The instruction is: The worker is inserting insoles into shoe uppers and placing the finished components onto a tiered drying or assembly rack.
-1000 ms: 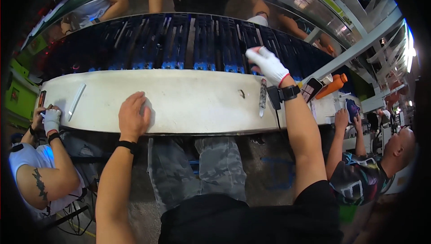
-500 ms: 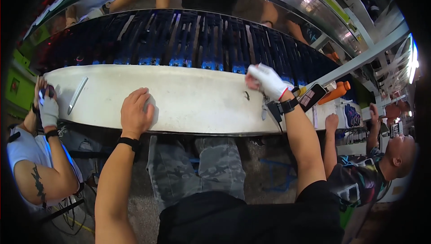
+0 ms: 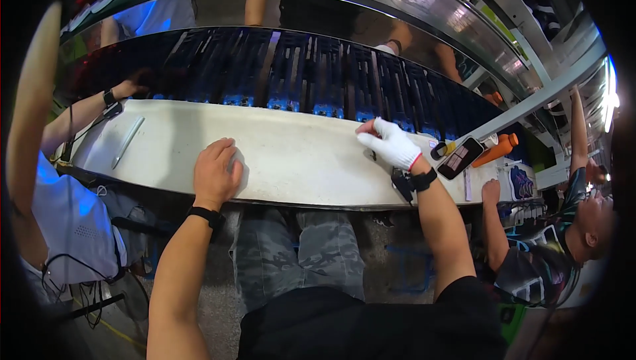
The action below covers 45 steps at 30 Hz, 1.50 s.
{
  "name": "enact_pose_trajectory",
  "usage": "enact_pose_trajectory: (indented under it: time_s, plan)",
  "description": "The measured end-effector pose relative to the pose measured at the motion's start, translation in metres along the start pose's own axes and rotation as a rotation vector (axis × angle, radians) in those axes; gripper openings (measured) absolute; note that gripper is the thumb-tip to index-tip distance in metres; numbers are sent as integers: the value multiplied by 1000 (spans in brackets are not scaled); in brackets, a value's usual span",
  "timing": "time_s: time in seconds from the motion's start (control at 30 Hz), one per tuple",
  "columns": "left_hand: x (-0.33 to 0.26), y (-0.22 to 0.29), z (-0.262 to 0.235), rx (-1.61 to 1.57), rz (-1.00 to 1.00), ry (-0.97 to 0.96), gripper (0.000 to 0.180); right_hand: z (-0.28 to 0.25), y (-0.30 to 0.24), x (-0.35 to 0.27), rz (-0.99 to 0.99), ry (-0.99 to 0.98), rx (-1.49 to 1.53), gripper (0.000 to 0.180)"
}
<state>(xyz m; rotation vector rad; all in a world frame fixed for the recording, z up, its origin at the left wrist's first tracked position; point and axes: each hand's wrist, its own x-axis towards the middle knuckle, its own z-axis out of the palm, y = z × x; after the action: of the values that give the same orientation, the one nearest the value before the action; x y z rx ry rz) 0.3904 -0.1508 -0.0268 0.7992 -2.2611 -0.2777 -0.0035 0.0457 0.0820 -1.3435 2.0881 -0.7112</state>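
Note:
My bare left hand (image 3: 217, 171) lies palm down on the white tabletop (image 3: 291, 161), its fingers stretched out and holding nothing. My right hand (image 3: 392, 145), in a white glove with bare fingertips, is over the right part of the tabletop. Its fingers curl together toward the left; what they hold, if anything, is hidden. A small dark piece (image 3: 372, 156) lies just beneath the right hand, partly covered by it. Both wrists wear black straps, and a black device (image 3: 401, 181) hangs at the right one.
Dark slatted conveyor (image 3: 318, 81) with blue ends runs behind the tabletop. A silver pen-like tool (image 3: 128, 141) lies left. At right are a phone (image 3: 461, 158), an orange bottle (image 3: 498, 150) and a dark shoe (image 3: 521, 182). People work on both sides.
The view has shifted slightly. My right hand has come down nearer the small dark piece, while my left hand stays resting. The person at left now reaches toward the conveyor.

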Motion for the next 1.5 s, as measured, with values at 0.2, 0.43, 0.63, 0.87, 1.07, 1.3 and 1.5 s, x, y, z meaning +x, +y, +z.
enact_pose_trajectory:
  time_s: [0.2,0.43,0.63,0.87,1.07,1.3,1.5]
  plan:
    - [-4,-1,-7,-9,2,-10,28,66,-23,-20,-100,82,625,25]
    - [7,6,-11,28,0,-94,29,95,23,-19,36,286,1000,24]
    - [8,4,-10,66,-11,-90,29,100,17,-24,8,331,991,21]
    - [9,5,-12,85,-18,-114,29,103,16,-27,-6,373,962,20]
    - [13,4,-14,73,-15,-126,29,102,18,-24,1,379,1042,19]
    - [16,5,-19,80,-21,-128,28,97,8,-24,16,372,1036,20]
    - [13,-3,-23,55,-12,-89,26,101,-2,-23,-3,366,1036,20]
